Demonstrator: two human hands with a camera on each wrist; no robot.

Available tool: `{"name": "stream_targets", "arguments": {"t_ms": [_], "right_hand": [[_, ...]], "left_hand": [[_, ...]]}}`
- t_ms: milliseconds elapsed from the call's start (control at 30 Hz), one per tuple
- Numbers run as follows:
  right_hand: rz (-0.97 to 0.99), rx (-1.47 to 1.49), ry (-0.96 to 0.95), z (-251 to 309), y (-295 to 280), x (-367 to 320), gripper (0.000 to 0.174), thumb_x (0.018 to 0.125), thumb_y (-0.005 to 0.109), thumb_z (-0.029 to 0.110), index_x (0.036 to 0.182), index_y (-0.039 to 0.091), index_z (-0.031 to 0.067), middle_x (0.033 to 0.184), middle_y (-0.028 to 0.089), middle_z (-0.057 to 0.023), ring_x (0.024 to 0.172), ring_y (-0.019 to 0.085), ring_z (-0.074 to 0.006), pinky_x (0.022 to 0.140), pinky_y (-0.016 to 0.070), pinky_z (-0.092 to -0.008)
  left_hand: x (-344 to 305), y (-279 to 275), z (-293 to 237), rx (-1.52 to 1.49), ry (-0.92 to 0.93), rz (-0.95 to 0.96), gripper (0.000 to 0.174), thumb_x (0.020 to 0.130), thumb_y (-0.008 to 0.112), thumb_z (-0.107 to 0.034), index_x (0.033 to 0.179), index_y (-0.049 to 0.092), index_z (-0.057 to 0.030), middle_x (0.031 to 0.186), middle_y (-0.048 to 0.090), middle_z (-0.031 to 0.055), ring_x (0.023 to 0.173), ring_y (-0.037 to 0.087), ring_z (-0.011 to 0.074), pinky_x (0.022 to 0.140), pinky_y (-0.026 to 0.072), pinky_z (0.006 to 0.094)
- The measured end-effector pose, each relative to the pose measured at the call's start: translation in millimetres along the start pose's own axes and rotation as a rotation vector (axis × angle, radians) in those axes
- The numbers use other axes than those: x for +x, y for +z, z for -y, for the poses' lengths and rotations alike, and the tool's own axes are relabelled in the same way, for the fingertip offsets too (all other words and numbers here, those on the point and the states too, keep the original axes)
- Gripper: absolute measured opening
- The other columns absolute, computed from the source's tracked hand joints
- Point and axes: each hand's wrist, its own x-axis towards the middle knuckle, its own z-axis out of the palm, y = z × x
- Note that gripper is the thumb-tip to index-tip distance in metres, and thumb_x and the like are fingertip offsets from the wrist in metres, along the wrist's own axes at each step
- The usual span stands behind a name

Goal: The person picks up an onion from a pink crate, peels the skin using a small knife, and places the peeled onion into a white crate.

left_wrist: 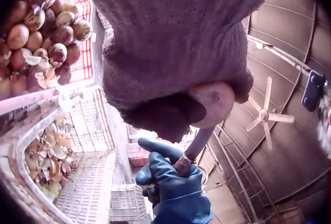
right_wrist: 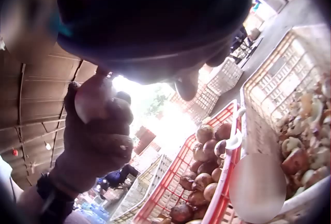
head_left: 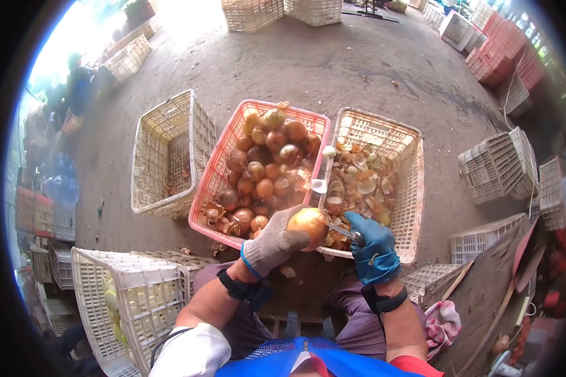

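Observation:
In the head view my left hand (head_left: pixel 271 244), in a grey knit glove, grips a yellow-brown onion (head_left: pixel 309 227). My right hand (head_left: pixel 375 247), in a blue rubber glove, holds a small knife (head_left: pixel 342 230) by its handle. The blade's tip end is right at the onion's right side. From the left wrist, the knife blade (left_wrist: pixel 200 142) reaches up to the pale onion (left_wrist: pixel 217 105), partly hidden by the grey glove. Dark and close, my right hand (right_wrist: pixel 160 32) fills the top of the right wrist view, hiding its knife grip.
Ahead stands a pink-rimmed crate (head_left: pixel 206 182) of unpeeled onions. Beside it, a white crate (head_left: pixel 415 188) holds peels and scraps. Another white crate (head_left: pixel 201 135) stands left on the concrete floor. A crate (head_left: pixel 148 301) with pale onions is by my left arm.

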Motion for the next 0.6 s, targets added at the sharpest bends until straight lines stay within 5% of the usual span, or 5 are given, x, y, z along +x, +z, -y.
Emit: {"name": "stream_targets", "arguments": {"t_ms": [33,133,233,400,600], "right_hand": [[-0.012,0.013,-0.004,0.4,2.2,-0.5,0.040,0.087,0.065,0.003,0.126,0.070,0.0111,0.082,0.069,-0.0121,0.073,0.068,-0.0293,0.066,0.0538,-0.0430],[0.492,0.853,0.669,22.5,-1.4,-7.9,0.030,0.098,0.069,0.014,0.127,0.071,0.0096,0.082,0.069,-0.0014,0.070,0.064,-0.0142,0.064,0.0523,-0.0328],[0.353,0.914,0.711,35.7,-6.9,-3.2,0.031,0.102,0.070,0.025,0.128,0.072,0.0084,0.086,0.068,0.0041,0.072,0.059,-0.0047,0.065,0.0490,-0.0245],[0.045,0.798,0.434,36.7,-10.1,5.7,0.044,0.098,0.076,0.024,0.136,0.065,0.0039,0.103,0.075,-0.0045,0.088,0.066,-0.0089,0.077,0.0550,-0.0275],[0.212,0.527,0.239,36.0,-18.9,-2.5,0.037,0.097,0.074,0.021,0.128,0.068,0.0012,0.110,0.075,-0.0176,0.092,0.073,-0.0236,0.081,0.0574,-0.0346]], "left_hand": [[3.4,-3.7,3.7,0.092,0.010,-0.009,0.075,0.073,0.084,-0.047,0.126,0.062,0.0004,0.108,0.070,0.0058,0.097,0.067,0.0146,0.087,0.0558,0.0321],[8.2,-5.7,2.2,0.311,0.096,-0.055,0.074,0.073,0.086,-0.044,0.127,0.061,-0.0002,0.108,0.070,0.0070,0.098,0.067,0.0140,0.087,0.0557,0.0319],[8.7,-2.6,-9.1,0.350,0.027,-0.105,0.063,0.076,0.088,-0.033,0.124,0.062,-0.0029,0.106,0.071,0.0103,0.096,0.066,0.0152,0.086,0.0555,0.0336],[5.6,14.8,-3.6,0.480,-0.005,-0.051,0.061,0.077,0.089,-0.028,0.126,0.061,-0.0048,0.108,0.071,0.0122,0.098,0.068,0.0173,0.087,0.0558,0.0351],[0.8,16.0,2.6,0.583,-0.084,0.155,0.066,0.074,0.091,-0.026,0.128,0.061,-0.0035,0.109,0.072,0.0132,0.104,0.070,0.0206,0.091,0.0563,0.0354]]}}
